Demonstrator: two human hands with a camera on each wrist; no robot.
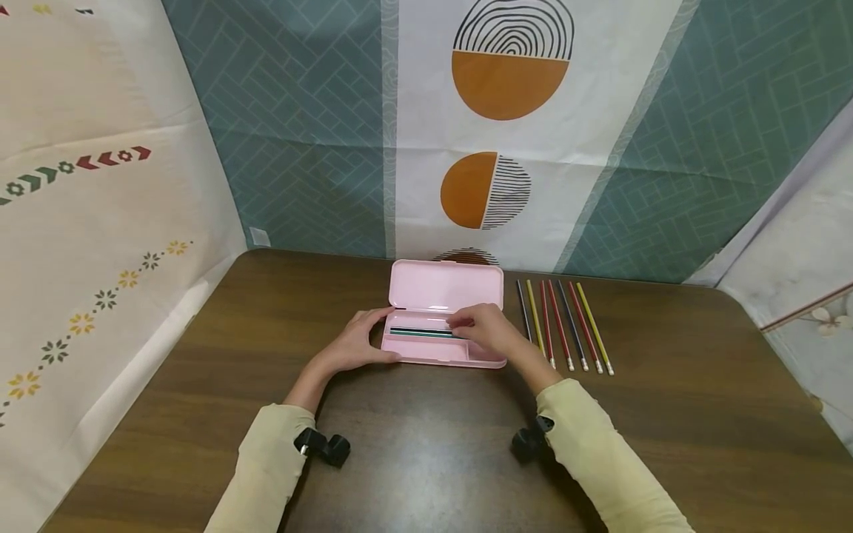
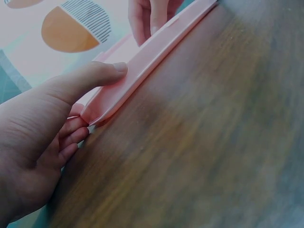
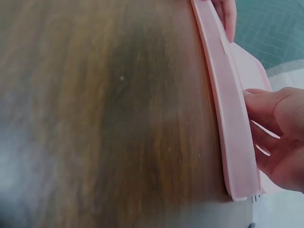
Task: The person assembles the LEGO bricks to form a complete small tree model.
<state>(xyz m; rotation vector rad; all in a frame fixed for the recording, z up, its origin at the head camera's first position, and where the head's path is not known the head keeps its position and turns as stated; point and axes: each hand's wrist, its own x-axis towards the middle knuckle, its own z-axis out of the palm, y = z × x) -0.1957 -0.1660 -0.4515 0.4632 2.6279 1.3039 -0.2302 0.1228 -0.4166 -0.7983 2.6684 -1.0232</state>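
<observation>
An opened pink pencil case (image 1: 426,361) stands on the table with its lid (image 1: 446,287) raised at the back. My left hand (image 1: 353,344) grips its left end, thumb at the front wall, as the left wrist view also shows. Inside, a dark pencil (image 1: 416,329) and a green pencil (image 1: 416,334) lie lengthwise in the long compartment. My right hand (image 1: 486,328) reaches over the case from the right, its thumb and fingers pinching at the dark pencil's right end. The case's front wall hides those fingertips in the right wrist view.
To the right of the case, several pencils lie side by side on the wooden table (image 1: 413,444), among them a yellow pencil (image 1: 595,326) and a red pencil (image 1: 583,326), most with white erasers toward me. Patterned cloth (image 1: 306,148) hangs behind the table.
</observation>
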